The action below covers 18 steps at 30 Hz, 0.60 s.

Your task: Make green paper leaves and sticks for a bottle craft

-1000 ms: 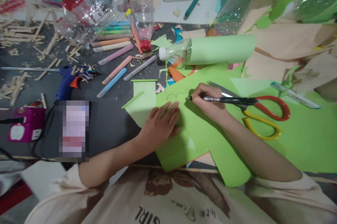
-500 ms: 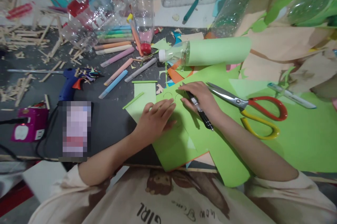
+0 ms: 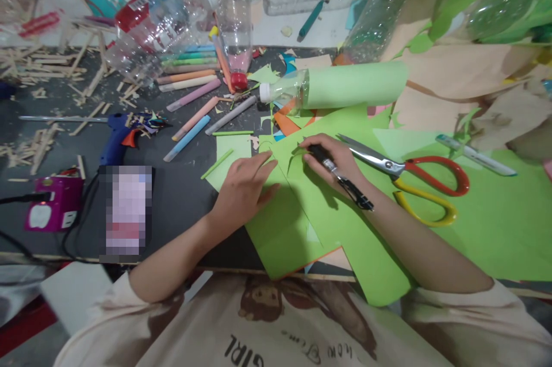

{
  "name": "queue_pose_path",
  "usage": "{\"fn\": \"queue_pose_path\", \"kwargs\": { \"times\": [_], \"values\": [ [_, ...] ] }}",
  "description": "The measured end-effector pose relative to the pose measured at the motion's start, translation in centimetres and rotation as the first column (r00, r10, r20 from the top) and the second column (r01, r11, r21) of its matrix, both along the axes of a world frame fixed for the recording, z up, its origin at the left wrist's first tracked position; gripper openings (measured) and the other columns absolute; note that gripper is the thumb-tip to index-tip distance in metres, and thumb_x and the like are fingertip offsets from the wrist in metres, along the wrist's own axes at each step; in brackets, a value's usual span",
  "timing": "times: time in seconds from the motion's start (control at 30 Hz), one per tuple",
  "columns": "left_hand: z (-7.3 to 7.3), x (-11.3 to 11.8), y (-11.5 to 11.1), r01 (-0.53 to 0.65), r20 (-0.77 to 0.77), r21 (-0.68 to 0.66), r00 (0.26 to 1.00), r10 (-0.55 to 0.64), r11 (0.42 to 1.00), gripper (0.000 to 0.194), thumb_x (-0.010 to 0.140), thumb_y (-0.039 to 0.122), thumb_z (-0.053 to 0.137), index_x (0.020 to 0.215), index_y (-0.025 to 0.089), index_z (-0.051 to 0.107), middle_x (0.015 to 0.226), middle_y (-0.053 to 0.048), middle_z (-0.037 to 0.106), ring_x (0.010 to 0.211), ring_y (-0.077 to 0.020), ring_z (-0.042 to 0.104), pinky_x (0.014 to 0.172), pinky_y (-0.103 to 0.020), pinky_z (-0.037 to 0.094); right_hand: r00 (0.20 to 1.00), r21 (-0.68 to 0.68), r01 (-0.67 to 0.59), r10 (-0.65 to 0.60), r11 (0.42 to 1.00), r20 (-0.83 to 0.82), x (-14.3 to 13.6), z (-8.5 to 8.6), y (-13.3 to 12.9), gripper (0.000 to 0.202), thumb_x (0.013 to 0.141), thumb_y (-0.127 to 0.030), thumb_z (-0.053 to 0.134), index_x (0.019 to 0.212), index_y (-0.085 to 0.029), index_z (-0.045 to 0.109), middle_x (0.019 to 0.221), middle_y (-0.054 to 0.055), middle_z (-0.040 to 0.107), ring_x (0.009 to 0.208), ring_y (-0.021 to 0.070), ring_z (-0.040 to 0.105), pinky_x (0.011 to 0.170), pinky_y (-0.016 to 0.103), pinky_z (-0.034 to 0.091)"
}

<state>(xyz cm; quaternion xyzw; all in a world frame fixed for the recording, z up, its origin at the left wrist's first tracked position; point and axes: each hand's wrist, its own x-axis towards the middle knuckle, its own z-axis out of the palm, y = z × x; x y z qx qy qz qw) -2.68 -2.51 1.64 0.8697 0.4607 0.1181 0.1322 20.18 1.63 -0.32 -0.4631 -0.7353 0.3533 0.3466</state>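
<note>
My right hand [image 3: 334, 165] grips a black pen [image 3: 356, 190], its upper end leaning back over my wrist, above green paper [image 3: 297, 229]. A thin curved line shows on the paper near the fingertips. Flat on the left part of the paper lies my left hand [image 3: 244, 183], fingers stretched out and holding nothing. Scissors [image 3: 390, 167] with a red and a yellow handle lie beside my right hand. Just beyond my left hand are a pale green sheet [image 3: 233, 148] and two thin green rolled strips.
A bottle wrapped in light green paper [image 3: 356, 84] lies behind the hands. To the left are coloured markers [image 3: 190, 134], a blue glue gun [image 3: 114, 140], a phone [image 3: 127, 211] and a purple box [image 3: 54, 203] with a cable. Wood sticks and clear bottles crowd the back.
My left hand has slid a little left, uncovering more paper. My right hand has shifted slightly right, and the pen's upper end has swung right, towards the wrist.
</note>
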Motion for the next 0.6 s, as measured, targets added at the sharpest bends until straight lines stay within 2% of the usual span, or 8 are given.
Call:
{"fn": "queue_pose_path", "kwargs": {
  "times": [0.1, 0.2, 0.27, 0.33, 0.37, 0.47, 0.53, 0.6],
  "values": [
    [-0.1, -0.1, 0.1, -0.02, 0.281, -0.06, 0.959, 0.036, 0.998, 0.031, 0.099, 0.036, 0.047, 0.124, 0.019, 0.056, 0.128, -0.017, 0.061, 0.114, -0.0273, 0.061, 0.093, -0.042, 0.049, 0.99, -0.11, 0.012, -0.027, 0.994, -0.136, 0.2, 0.5, -0.2, 0.014, 0.085, -0.023, 0.06, 0.098, -0.022, 0.061, 0.089, 0.003, 0.07, 0.07, 0.0144, 0.063, 0.065, 0.028, 0.048],
    [0.2, 0.5, 0.2, -0.008, 0.524, -0.284, 0.836, 0.162, 0.959, 0.032, 0.097, 0.041, 0.051, 0.121, 0.019, 0.052, 0.107, -0.011, 0.063, 0.077, -0.0154, 0.064, 0.066, -0.027, 0.05, 0.965, -0.2, -0.039, -0.016, 0.979, -0.264, 0.2, 1.1, -0.5, 0.015, 0.084, -0.025, 0.065, 0.098, -0.021, 0.061, 0.082, 0.0, 0.065, 0.065, 0.0121, 0.059, 0.061, 0.025, 0.046],
    [0.7, 1.1, 0.2, 0.04, 0.553, -0.483, 0.789, 0.269, 0.875, 0.032, 0.095, 0.044, 0.052, 0.115, 0.019, 0.049, 0.083, -0.001, 0.059, 0.054, -0.0093, 0.051, 0.05, -0.021, 0.038, 0.947, -0.233, -0.079, 0.0, 0.969, -0.32, 0.0, 1.7, -0.8, 0.015, 0.084, -0.027, 0.067, 0.097, -0.021, 0.061, 0.081, -0.001, 0.063, 0.065, 0.0116, 0.058, 0.061, 0.025, 0.046],
    [1.2, 1.7, 0.3, 0.079, 0.533, -0.602, 0.781, 0.326, 0.795, 0.027, 0.093, 0.045, 0.053, 0.103, 0.02, 0.048, 0.062, 0.008, 0.046, 0.045, -0.0074, 0.037, 0.046, -0.02, 0.028, 0.935, -0.25, -0.105, 0.01, 0.963, -0.354, -0.4, 2.4, -1.1, 0.016, 0.085, -0.029, 0.068, 0.097, -0.021, 0.061, 0.082, -0.001, 0.062, 0.067, 0.0115, 0.058, 0.063, 0.025, 0.046],
    [1.4, 2.0, 0.3, 0.086, 0.523, -0.625, 0.784, 0.334, 0.776, 0.024, 0.092, 0.044, 0.053, 0.094, 0.02, 0.047, 0.057, 0.011, 0.038, 0.044, -0.0071, 0.032, 0.047, -0.02, 0.026, 0.931, -0.255, -0.115, 0.014, 0.96, -0.364, -0.5, 2.7, -1.3, 0.016, 0.085, -0.03, 0.068, 0.097, -0.021, 0.062, 0.083, 0.0, 0.062, 0.067, 0.0116, 0.058, 0.063, 0.025, 0.046],
    [1.9, 2.6, 0.7, 0.077, 0.511, -0.622, 0.794, 0.329, 0.779, 0.031, 0.09, 0.039, 0.051, 0.069, 0.021, 0.037, 0.053, 0.01, 0.025, 0.047, -0.0069, 0.025, 0.05, -0.021, 0.021, 0.934, -0.243, -0.115, 0.022, 0.963, -0.357, -0.8, 3.5, -1.6, 0.016, 0.087, -0.03, 0.066, 0.098, -0.021, 0.062, 0.084, 0.0, 0.063, 0.068, 0.0118, 0.059, 0.064, 0.026, 0.048],
    [2.0, 2.8, 1.0, 0.068, 0.509, -0.629, 0.788, 0.345, 0.774, 0.034, 0.087, 0.037, 0.049, 0.063, 0.021, 0.032, 0.053, 0.009, 0.023, 0.05, -0.0072, 0.023, 0.05, -0.022, 0.021, 0.952, -0.208, -0.073, 0.006, 0.975, -0.305, -0.5, 3.5, -1.7, 0.016, 0.088, -0.029, 0.065, 0.101, -0.021, 0.061, 0.086, 0.001, 0.064, 0.07, 0.0129, 0.062, 0.066, 0.027, 0.049],
    [1.8, 3.0, 1.3, 0.059, 0.503, -0.673, 0.767, 0.398, 0.738, 0.033, 0.084, 0.037, 0.049, 0.061, 0.021, 0.031, 0.053, 0.009, 0.024, 0.05, -0.0072, 0.023, 0.05, -0.022, 0.02, 0.981, -0.142, -0.011, -0.017, 0.99, -0.192, 0.0, 3.0, -1.7, 0.017, 0.089, -0.028, 0.061, 0.106, -0.023, 0.06, 0.09, 0.002, 0.067, 0.076, 0.0155, 0.065, 0.07, 0.029, 0.052]
  ]
}}
